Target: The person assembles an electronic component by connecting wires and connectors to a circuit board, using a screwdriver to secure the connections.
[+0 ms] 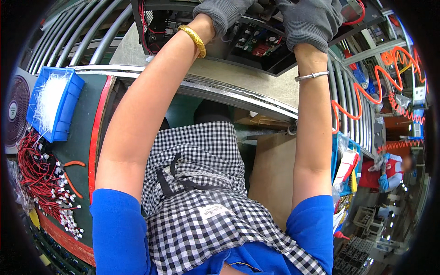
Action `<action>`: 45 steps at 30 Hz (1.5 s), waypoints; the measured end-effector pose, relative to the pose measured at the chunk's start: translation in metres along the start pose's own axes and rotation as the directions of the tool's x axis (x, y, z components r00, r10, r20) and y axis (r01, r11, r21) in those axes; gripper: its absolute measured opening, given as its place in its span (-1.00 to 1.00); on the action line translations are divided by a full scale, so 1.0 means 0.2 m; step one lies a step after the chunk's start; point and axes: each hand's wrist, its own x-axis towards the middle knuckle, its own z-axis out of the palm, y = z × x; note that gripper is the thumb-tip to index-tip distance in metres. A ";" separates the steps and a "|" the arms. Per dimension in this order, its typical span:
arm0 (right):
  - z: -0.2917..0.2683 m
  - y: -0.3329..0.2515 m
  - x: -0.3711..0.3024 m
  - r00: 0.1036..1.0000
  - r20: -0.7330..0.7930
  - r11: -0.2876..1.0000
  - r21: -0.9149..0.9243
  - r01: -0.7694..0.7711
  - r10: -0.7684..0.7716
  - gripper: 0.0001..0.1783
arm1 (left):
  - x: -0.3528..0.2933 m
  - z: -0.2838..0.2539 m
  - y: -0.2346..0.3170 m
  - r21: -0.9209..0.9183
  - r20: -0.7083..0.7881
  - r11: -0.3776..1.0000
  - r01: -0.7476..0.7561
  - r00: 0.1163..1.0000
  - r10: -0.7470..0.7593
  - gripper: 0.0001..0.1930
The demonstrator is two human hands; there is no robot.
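Both arms reach far forward to a black metal equipment housing (219,54), which runs past the top edge of the view. Inside it, a circuit board (259,42) with red parts shows between my wrists, and red wires run at both sides. My left hand (223,14), in a dark grey knit glove, is over the housing's near left part. Over its right part is my right hand (313,24), gloved alike. The fingers of both hands are cut off or hidden, so I cannot see what they touch or hold.
The housing rests on a pale board (279,89) between metal rollers (82,32). On the green bench at left are a blue bin (66,107) of white ties, red-black cable bundles (36,169) and orange-handled pliers (71,178). Orange coiled hoses (378,91) hang at right; a person (389,172) stands beyond.
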 end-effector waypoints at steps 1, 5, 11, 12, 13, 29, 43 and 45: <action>0.00 0.00 0.00 0.999 -0.033 0.999 0.033 0.010 -0.009 -0.85 | 0.00 -0.01 0.00 -0.013 -0.010 1.000 -0.003 1.000 0.003 -0.82; -0.03 0.00 0.04 0.999 0.047 0.999 -0.031 0.017 -0.015 -0.86 | -0.01 -0.02 0.01 0.110 -0.017 0.994 -0.007 1.000 0.009 -0.80; -0.01 0.03 0.08 0.960 0.263 0.991 -0.118 -0.069 0.098 -0.85 | -0.01 -0.02 0.03 0.223 -0.038 0.973 -0.051 0.997 0.061 -0.77; 0.00 0.04 0.07 0.960 0.263 0.990 -0.122 -0.067 0.098 -0.85 | -0.01 -0.01 0.02 0.213 -0.028 0.975 -0.067 0.997 0.075 -0.77; 0.01 0.03 0.07 0.959 0.250 0.988 -0.108 -0.111 0.135 -0.84 | -0.01 -0.01 0.02 0.205 -0.018 0.975 -0.083 0.996 0.088 -0.77; 0.07 0.02 0.00 0.991 0.096 0.995 0.018 -0.096 0.094 -0.81 | 0.00 -0.03 0.02 0.156 -0.035 0.986 -0.049 0.998 0.055 -0.81; 0.11 0.05 -0.03 0.997 0.029 0.993 0.091 -0.078 0.076 -0.84 | 0.00 -0.03 0.05 0.177 -0.052 0.984 -0.003 0.999 0.012 -0.81; 0.11 0.06 -0.03 0.999 -0.010 0.994 0.099 -0.048 0.049 -0.84 | -0.01 -0.03 0.06 0.172 -0.054 0.985 0.000 0.998 0.009 -0.81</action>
